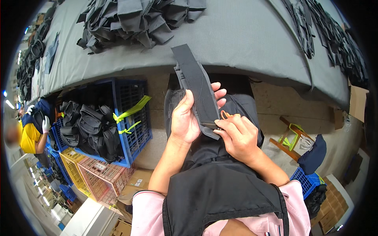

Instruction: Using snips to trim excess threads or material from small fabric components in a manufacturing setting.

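Above my lap, my left hand (185, 118) holds a long dark grey fabric strip (197, 88), thumb on one side and fingers round the other. The strip looks layered, with frayed threads along its left edge. Its far end reaches just over the table's near edge. My right hand (238, 135) is closed at the strip's lower end, pinching small thread snips (224, 114) with an orange handle. Their dark tip lies against the fabric, and the rest is hidden by my fingers.
A heap of grey fabric pieces (138, 19) lies on the cloth-covered table (236, 35), with more piled at right (330, 39). Left stands a blue crate (136, 118) of black bags (92, 122). A wooden stool (289, 137) is at right; another person (33, 133) works far left.
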`<state>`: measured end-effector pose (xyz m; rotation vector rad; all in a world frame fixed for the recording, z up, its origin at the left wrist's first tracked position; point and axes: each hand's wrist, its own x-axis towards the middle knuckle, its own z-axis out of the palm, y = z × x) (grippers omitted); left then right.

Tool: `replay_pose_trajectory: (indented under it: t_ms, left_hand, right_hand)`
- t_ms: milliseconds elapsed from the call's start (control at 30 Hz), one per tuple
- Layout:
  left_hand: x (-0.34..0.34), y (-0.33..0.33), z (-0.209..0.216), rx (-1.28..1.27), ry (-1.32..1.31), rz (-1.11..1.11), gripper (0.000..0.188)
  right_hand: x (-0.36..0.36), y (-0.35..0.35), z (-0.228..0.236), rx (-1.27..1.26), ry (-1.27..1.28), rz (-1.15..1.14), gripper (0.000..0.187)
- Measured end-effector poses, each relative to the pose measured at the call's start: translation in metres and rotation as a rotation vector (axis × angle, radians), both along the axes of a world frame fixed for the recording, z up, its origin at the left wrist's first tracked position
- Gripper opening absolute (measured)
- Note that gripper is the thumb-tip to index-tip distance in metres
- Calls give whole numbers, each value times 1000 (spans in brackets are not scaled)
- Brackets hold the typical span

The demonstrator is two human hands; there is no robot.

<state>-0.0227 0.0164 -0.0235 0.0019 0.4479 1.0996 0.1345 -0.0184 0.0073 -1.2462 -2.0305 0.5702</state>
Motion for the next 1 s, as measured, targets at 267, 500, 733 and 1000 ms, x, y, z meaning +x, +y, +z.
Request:
replay_pose_trajectory:
  t_ms: [267, 500, 733, 1000]
  left_hand:
    - [2, 2, 7, 39, 12, 47, 53]
    - [1, 1, 8, 72, 15, 59, 49]
    - [4, -1, 9, 122, 86, 29, 47]
    - [3, -5, 5, 110, 66, -2, 45]
  right_hand:
    - [1, 1, 3, 70, 15, -6, 25]
    - [8, 8, 0, 1, 43, -86, 26]
    - [2, 26, 6, -150, 96, -99, 23]
    - [0, 32, 4, -79, 11, -38, 21]
